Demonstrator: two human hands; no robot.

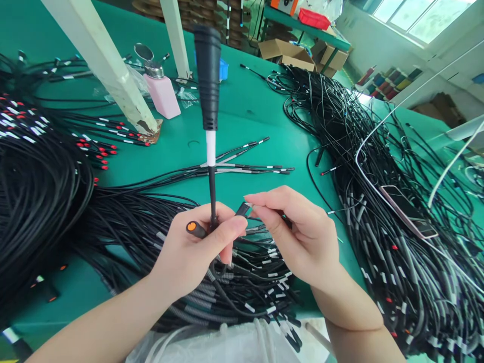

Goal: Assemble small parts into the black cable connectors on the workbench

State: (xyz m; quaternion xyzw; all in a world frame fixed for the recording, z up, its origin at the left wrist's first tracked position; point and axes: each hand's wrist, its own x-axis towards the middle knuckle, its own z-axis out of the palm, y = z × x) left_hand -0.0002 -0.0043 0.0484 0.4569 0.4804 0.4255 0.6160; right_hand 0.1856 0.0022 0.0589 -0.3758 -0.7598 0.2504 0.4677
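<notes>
My left hand (200,247) is closed around a black cable (213,191). From that grip rises the cable's white band (210,146) and a thick ribbed black plug (207,75). A black connector with an orange face (192,227) juts out at the left of the same hand. Between thumb and fingers it also pinches a short black cable end (242,207), pointing right. My right hand (302,227) pinches at the tip of that end, where something small and whitish shows; its kind cannot be made out. Below both hands lie many black cables (212,297) with white labels.
A large coil of black cables (38,186) with red tips lies left. Another cable heap (340,131) covers the right side, with a phone (404,206) on it. Two white posts (109,65) stand on the green table (245,116), near a pink pump bottle (162,93).
</notes>
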